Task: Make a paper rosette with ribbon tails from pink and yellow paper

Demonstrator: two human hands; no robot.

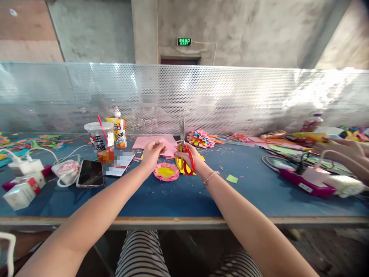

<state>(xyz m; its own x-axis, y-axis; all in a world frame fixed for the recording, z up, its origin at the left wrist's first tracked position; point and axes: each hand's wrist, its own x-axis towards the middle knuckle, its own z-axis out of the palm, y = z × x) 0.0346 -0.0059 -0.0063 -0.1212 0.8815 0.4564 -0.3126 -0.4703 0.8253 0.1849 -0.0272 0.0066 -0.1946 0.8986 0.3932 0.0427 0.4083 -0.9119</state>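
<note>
My left hand (152, 154) pinches a small piece of pink paper (170, 148) above the blue table (173, 196). My right hand (188, 157) grips red-and-yellow scissors (184, 152), their blades pointing up and away just right of the paper. Between and just below my hands lies a round pink and yellow paper flower (166, 171) flat on the table. A larger pink sheet (144, 141) lies behind my left hand.
A phone (90, 173), a plastic cup with a straw (99, 140), a bottle (119, 130), chargers and a tissue pack (21, 192) sit at left. Another person's hand (343, 148) works at right near a pink device (305, 181). A perforated metal screen (230, 96) closes off the table's far edge.
</note>
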